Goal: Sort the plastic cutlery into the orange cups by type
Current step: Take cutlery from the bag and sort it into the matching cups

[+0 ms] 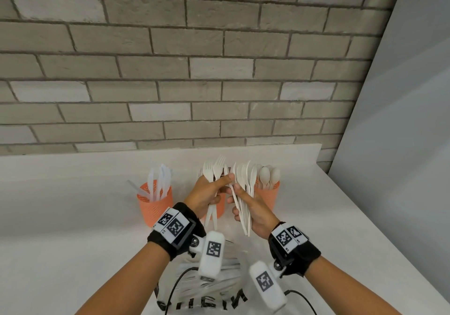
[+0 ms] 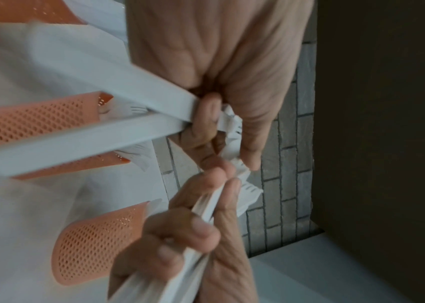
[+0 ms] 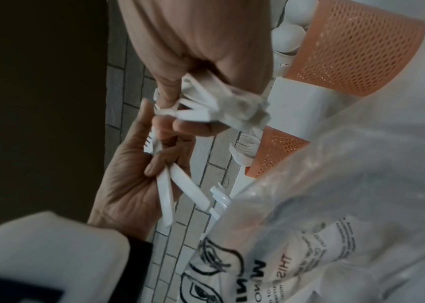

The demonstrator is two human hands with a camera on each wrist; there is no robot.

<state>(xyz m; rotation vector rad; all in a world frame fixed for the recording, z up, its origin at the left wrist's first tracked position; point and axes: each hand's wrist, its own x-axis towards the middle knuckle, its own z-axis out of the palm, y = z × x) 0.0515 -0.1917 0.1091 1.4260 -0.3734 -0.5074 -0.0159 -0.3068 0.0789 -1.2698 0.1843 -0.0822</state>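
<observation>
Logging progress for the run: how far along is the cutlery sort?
Partly done. Done: knives stand in the left cup, spoons in the right cup, some forks in the middle cup. In hand: the left hand grips two forks; the right hand grips a mixed-looking bundle. Left: cupping those, plus whatever remains in the bag.
</observation>
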